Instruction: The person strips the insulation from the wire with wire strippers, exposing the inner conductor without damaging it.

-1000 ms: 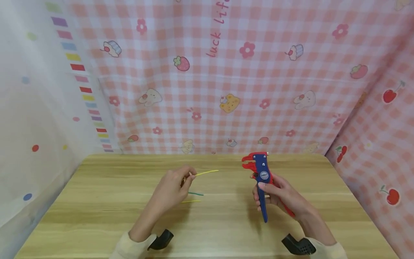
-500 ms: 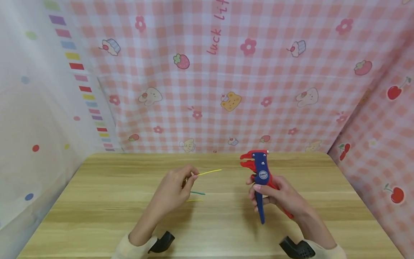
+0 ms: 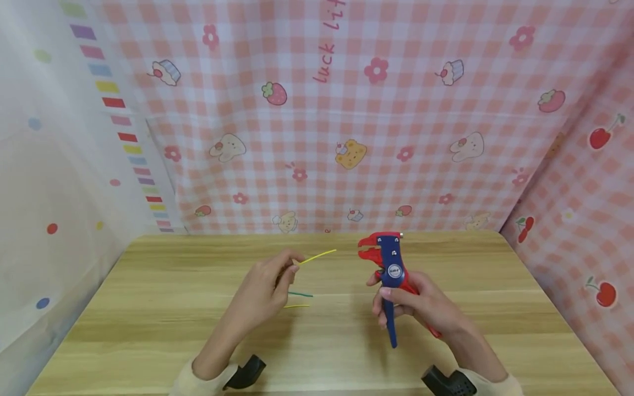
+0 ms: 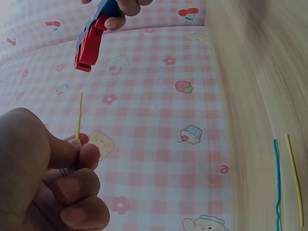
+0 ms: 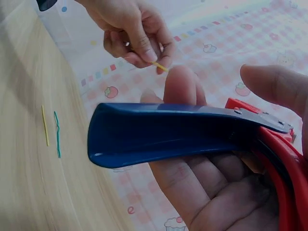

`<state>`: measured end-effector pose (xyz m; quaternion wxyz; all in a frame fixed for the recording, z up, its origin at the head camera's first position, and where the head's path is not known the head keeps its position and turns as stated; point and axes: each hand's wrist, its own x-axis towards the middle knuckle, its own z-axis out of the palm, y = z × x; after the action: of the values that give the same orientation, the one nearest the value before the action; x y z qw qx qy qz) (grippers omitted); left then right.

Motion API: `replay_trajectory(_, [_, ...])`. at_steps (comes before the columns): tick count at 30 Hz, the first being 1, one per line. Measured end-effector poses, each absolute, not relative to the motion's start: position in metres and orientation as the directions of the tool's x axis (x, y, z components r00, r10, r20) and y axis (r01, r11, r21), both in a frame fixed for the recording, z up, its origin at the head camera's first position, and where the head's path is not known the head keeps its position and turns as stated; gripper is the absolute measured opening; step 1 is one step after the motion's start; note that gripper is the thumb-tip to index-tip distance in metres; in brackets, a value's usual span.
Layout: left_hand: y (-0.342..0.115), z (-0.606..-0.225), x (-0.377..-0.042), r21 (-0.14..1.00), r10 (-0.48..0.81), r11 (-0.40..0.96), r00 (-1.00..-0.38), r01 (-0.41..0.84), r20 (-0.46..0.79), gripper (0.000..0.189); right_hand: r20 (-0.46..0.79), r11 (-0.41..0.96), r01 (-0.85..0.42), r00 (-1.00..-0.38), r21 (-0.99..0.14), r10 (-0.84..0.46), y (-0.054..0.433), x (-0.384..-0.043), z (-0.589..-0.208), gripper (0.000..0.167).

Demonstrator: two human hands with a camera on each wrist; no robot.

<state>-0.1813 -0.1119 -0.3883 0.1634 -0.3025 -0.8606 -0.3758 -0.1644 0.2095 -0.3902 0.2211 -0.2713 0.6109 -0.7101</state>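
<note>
My left hand [image 3: 264, 289] pinches a thin yellow wire [image 3: 319, 256] between thumb and forefinger, its free end sticking out to the right and slightly up. Red-and-blue wire strippers [image 3: 391, 261] are held by my right hand [image 3: 426, 305], thumb on the blue handle and fingers around behind it. Their red jaws stand apart and face left, short of the wire tip. In the left wrist view the red head of the strippers [image 4: 89, 50] lies beyond the wire's end. From the right wrist view, the blue handle [image 5: 163, 134] crosses in front of the fingers.
On the wooden table [image 3: 337, 352], below the left hand, lie a green wire [image 4: 277, 183] and a second yellow wire [image 4: 295, 180], side by side. A pink checked cloth [image 3: 307, 121] hangs behind the table, with more cloth at both sides.
My right hand has shifted a little to the left with the strippers, narrowing the gap to the held wire. That wire's free end has tipped upward. The wires on the table lie still.
</note>
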Motion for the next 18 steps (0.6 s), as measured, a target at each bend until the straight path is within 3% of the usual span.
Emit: replay_trajectory(18, [-0.107,-0.383,-0.176,0.502,0.392,0.502,-0.703,0.704,0.594,0.01,0.103,-0.133,-0.019,-0.747,-0.991,-0.657,0.195,-0.16,-0.395,0.028])
